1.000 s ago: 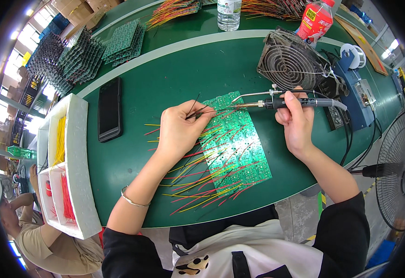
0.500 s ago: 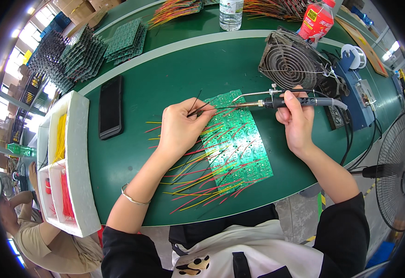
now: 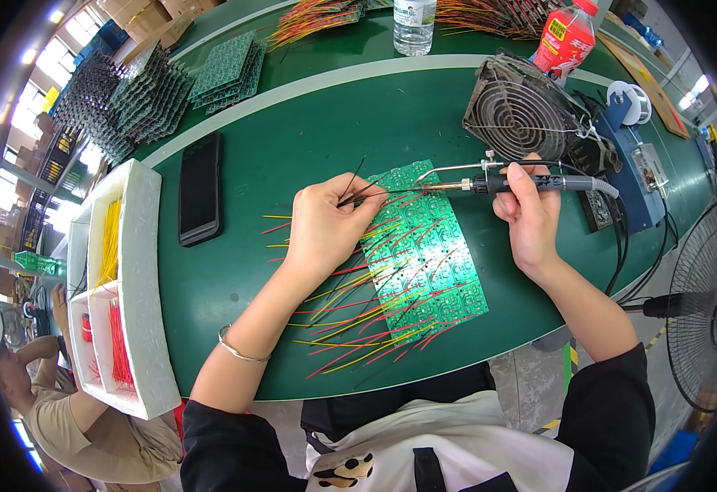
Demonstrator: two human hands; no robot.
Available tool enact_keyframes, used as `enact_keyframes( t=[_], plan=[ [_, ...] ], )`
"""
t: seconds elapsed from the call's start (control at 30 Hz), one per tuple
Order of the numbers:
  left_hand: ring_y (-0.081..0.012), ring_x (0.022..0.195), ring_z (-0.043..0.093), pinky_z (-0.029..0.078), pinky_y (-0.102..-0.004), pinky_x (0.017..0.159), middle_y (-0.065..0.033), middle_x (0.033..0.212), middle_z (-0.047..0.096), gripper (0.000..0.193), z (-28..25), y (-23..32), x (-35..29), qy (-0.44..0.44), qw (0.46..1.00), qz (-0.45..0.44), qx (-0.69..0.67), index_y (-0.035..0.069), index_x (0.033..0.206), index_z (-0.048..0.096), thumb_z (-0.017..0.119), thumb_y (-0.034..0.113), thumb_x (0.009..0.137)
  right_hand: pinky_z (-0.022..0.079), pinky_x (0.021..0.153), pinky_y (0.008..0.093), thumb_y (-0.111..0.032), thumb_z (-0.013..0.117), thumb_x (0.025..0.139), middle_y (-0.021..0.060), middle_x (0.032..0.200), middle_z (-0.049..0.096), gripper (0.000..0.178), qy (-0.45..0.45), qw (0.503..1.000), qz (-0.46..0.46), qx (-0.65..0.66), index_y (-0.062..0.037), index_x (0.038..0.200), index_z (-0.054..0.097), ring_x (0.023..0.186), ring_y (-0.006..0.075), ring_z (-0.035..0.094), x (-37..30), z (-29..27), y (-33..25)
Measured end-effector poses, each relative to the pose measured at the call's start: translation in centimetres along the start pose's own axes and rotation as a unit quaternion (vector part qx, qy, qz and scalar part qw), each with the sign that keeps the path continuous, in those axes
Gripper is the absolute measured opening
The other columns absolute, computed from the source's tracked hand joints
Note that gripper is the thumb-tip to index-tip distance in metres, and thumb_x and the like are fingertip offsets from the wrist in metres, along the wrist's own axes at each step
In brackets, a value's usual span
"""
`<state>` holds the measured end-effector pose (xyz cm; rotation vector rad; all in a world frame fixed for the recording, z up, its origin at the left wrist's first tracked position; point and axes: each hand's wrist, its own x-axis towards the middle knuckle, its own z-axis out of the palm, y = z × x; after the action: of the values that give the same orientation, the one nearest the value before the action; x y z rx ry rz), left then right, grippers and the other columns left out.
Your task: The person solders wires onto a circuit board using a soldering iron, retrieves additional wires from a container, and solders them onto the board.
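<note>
A green circuit board panel (image 3: pixel 449 266) lies on the table, with red, yellow and black wires sticking out past its left side. My left hand (image 3: pixel 335 211) is closed in a pinch on several black wires (image 3: pixel 355 195) over the panel's far left corner. One black wire reaches right to the tip of the soldering iron (image 3: pixel 502 183). My right hand (image 3: pixel 529 211) grips that iron by its dark handle from the right. A thin bent metal tube, clamped to the iron, ends close to the tip. Whether the tip touches the board cannot be made out.
At left stand a white foam box (image 3: pixel 147 287) of yellow and red wires and a black phone (image 3: pixel 200 189). Stacked boards (image 3: pixel 227 70), a water bottle (image 3: pixel 413 26) and a red bottle (image 3: pixel 564 39) are at the back. A caged fan (image 3: pixel 516 111) and a blue solder feeder (image 3: pixel 633 176) stand right.
The whole view has shifted slightly, carrying hands and table things a little to the right. Both hands keep the same grip, and the iron's tip stays at the panel's far end.
</note>
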<state>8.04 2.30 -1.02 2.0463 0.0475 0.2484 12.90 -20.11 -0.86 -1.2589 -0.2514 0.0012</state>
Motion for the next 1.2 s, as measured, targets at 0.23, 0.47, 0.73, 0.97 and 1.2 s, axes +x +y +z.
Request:
enact_keyframes(
  t=[0.23, 0.47, 0.73, 0.97, 1.2],
  plan=[
    [0.0024, 0.049, 0.03, 0.022, -0.0166, 0.043, 0.006, 0.056, 0.051, 0.009, 0.1, 0.2, 0.0, 0.008, 1.0, 0.005, 0.018, -0.003, 0.078, 0.065, 0.065, 0.005, 0.076, 0.023, 0.044, 0.02, -0.017, 0.049, 0.09, -0.0044, 0.06, 0.036, 0.014, -0.006, 1.0, -0.017, -0.01, -0.0081, 0.081, 0.042, 0.049, 0.0017, 0.03, 0.0, 0.1, -0.1],
    [0.0018, 0.048, 0.027, 0.02, -0.0182, 0.042, 0.0072, 0.052, 0.046, 0.009, 0.2, 0.7, -0.1, 0.01, 1.0, -0.003, 0.022, -0.002, 0.077, 0.065, 0.065, 0.007, 0.076, 0.022, 0.043, 0.0204, -0.018, 0.048, 0.091, -0.0041, 0.058, 0.035, 0.014, 0.001, 1.0, -0.009, -0.01, -0.0086, 0.082, 0.043, 0.048, 0.0022, 0.029, 0.0, -0.3, 0.1],
    [-0.0001, 0.046, 0.023, 0.019, -0.0201, 0.042, 0.0066, 0.048, 0.036, 0.009, 0.0, 0.8, -0.2, 0.019, 0.998, 0.018, 0.048, -0.001, 0.075, 0.064, 0.066, 0.008, 0.075, 0.022, 0.044, 0.0209, -0.019, 0.047, 0.091, -0.0037, 0.056, 0.035, 0.014, 0.022, 1.0, -0.003, 0.02, -0.0092, 0.082, 0.044, 0.047, 0.0033, 0.028, 0.2, -0.5, -0.1],
    [-0.0047, 0.044, 0.028, 0.025, -0.0231, 0.043, -0.0002, 0.047, 0.035, 0.013, -1.4, 1.4, -0.4, 0.007, 0.993, 0.047, 0.112, 0.0, 0.083, 0.06, 0.06, 0.013, 0.082, 0.023, 0.041, 0.0195, -0.018, 0.052, 0.089, -0.0034, 0.058, 0.038, 0.019, 0.019, 0.999, -0.012, 0.041, -0.0093, 0.077, 0.041, 0.046, 0.0024, 0.031, 0.5, -0.6, -0.2],
    [-0.0242, 0.045, 0.046, 0.035, -0.0335, 0.046, -0.0092, 0.051, 0.045, 0.019, -3.2, 0.7, -0.2, 0.07, 0.969, 0.137, 0.194, 0.004, 0.082, 0.056, 0.045, 0.017, 0.09, 0.023, 0.04, 0.0198, -0.017, 0.051, 0.089, -0.0038, 0.056, 0.036, 0.018, 0.028, 0.997, -0.053, 0.058, -0.0097, 0.078, 0.04, 0.045, 0.0027, 0.03, 0.4, -0.8, -0.5]
  ],
)
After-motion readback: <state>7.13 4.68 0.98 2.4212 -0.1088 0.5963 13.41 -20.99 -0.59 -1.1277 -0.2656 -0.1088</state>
